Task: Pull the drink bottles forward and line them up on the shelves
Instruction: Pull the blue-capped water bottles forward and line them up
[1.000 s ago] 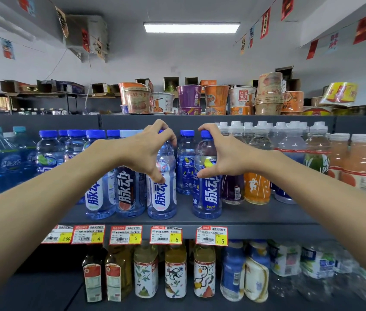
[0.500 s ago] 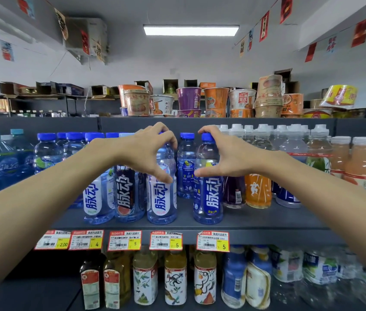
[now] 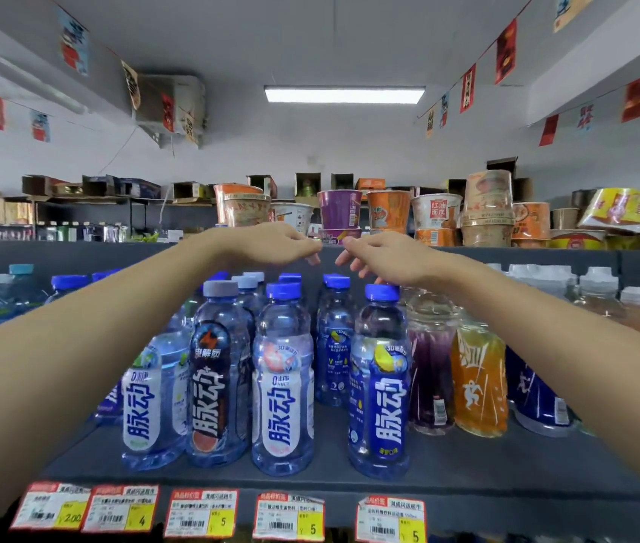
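Several blue-capped drink bottles stand near the front of the dark shelf (image 3: 467,468): a white-label bottle (image 3: 283,382), a dark-label bottle (image 3: 216,378), a blue-label bottle (image 3: 379,386) and another white-label bottle (image 3: 150,401) at the left. More bottles stand behind them, one blue-label bottle (image 3: 334,342) set further back. My left hand (image 3: 271,244) and my right hand (image 3: 381,254) hover above the bottle caps, fingers loosely apart and almost meeting, holding nothing.
A purple drink (image 3: 430,370) and an orange drink (image 3: 477,378) stand to the right, with white-capped bottles (image 3: 600,295) beyond. Instant noodle cups (image 3: 340,209) crowd the shelf above. Price tags (image 3: 289,517) line the shelf's front edge.
Both hands have let go of the two bottles they gripped and risen above the caps. The view has moved closer to the shelf.
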### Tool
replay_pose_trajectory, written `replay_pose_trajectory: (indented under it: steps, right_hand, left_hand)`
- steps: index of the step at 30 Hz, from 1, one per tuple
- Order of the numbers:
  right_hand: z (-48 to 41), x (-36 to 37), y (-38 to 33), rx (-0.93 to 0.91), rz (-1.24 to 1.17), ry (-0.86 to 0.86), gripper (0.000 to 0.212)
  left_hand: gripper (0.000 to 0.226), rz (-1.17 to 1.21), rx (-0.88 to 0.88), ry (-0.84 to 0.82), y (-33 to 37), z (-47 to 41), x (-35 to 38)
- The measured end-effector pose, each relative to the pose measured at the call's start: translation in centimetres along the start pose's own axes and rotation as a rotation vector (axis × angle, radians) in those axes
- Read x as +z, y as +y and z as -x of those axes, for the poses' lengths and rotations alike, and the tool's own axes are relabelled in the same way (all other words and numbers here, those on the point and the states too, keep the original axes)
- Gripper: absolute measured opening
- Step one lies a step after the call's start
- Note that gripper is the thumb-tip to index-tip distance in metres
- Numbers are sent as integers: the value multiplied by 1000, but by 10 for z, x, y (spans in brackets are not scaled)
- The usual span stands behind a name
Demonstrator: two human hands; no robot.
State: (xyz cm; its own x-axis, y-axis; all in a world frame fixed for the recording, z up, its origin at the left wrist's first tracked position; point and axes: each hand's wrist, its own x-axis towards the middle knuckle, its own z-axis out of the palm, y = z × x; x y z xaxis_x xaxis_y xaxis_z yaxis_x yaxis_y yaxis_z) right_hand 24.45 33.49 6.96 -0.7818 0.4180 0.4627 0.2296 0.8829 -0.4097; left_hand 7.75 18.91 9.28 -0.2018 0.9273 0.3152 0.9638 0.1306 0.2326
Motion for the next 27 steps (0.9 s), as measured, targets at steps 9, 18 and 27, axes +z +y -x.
replay_pose_trajectory:
  steps: [9,18,27]
  right_hand:
    - [-61,8,22,-70,243,-92,23]
    - [-79,25,35,-165,427,-168,41]
    - [-74,16,31,-165,319,-276,27]
  left_hand:
    - [36,-169,-103,-89,-30,-54,8]
    - [42,-435,-121,-142,-40,-77,15]
    - [32,-206,-59,-229,-42,-75,8]
